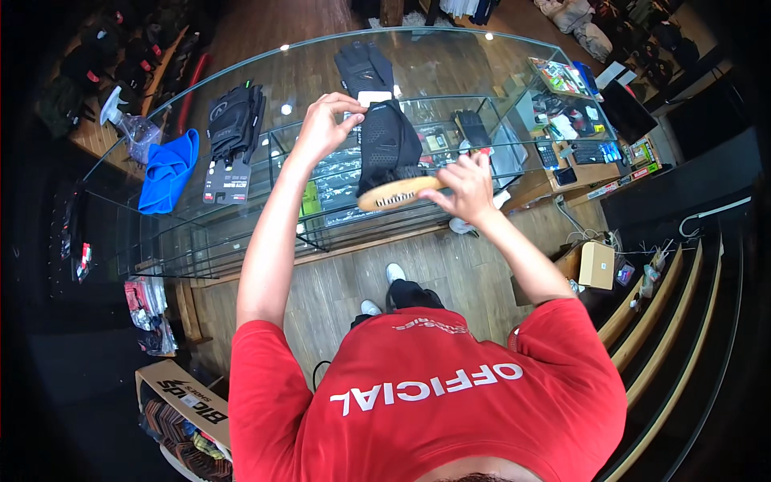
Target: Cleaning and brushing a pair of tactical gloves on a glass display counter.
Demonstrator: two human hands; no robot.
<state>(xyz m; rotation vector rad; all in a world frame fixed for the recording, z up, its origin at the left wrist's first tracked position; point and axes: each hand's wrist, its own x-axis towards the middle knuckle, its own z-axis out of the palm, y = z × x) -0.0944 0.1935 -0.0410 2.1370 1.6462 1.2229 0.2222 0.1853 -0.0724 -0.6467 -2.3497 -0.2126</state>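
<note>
My right hand (462, 190) grips the handle end of an oval wooden brush (388, 194) with dark bristles. The bristles rest at or just over the lower end of a black sports glove or sleeve (388, 135), which has a dotted textured panel. At its upper end, my left hand (328, 123) pinches the edge beside a white tag (374, 97). Whether the fingers hold the tag or the fabric I cannot tell. Just beyond lies a black glove (364, 65), on the glass top of a display counter (307, 66).
On the left of the counter lie carded black gloves (235, 123), a crumpled blue cloth (170, 175) and a clear spray bottle (137, 129). Packaged goods sit beneath the glass. To the right stands a desk with a keyboard (593, 152) and a phone (565, 176). A cardboard box (181, 400) is lower left.
</note>
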